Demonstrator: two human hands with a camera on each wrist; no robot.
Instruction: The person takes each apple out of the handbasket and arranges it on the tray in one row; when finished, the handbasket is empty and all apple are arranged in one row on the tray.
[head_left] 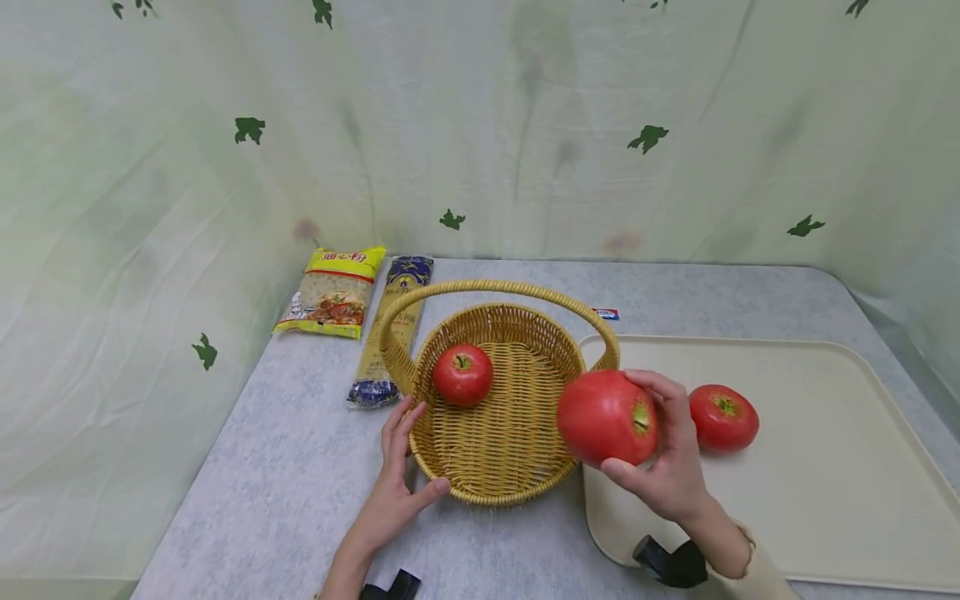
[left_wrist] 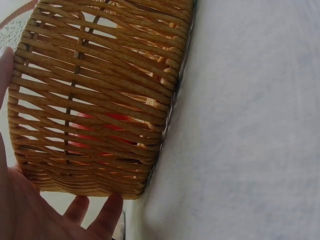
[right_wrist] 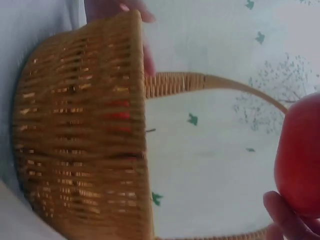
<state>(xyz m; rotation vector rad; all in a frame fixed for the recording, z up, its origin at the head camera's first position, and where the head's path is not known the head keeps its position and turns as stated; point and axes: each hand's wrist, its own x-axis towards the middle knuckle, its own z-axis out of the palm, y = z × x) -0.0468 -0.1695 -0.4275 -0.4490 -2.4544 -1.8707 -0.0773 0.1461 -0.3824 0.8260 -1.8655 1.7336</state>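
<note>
A round wicker basket with an arched handle stands in the middle of the table, one red apple lying inside at its left. My left hand rests against the basket's near-left side, thumb at the rim and fingers spread along the wall; the left wrist view shows fingertips touching the weave. With thumb and fingers my right hand grips a second red apple, raised at the basket's right rim. In the right wrist view this held apple is level with the handle, outside the basket wall.
A beige tray covers the table's right side, with another red apple on it near my right hand. Behind the basket to the left lie a yellow food bag and a long pasta packet. A small red-and-blue wrapper lies behind the handle.
</note>
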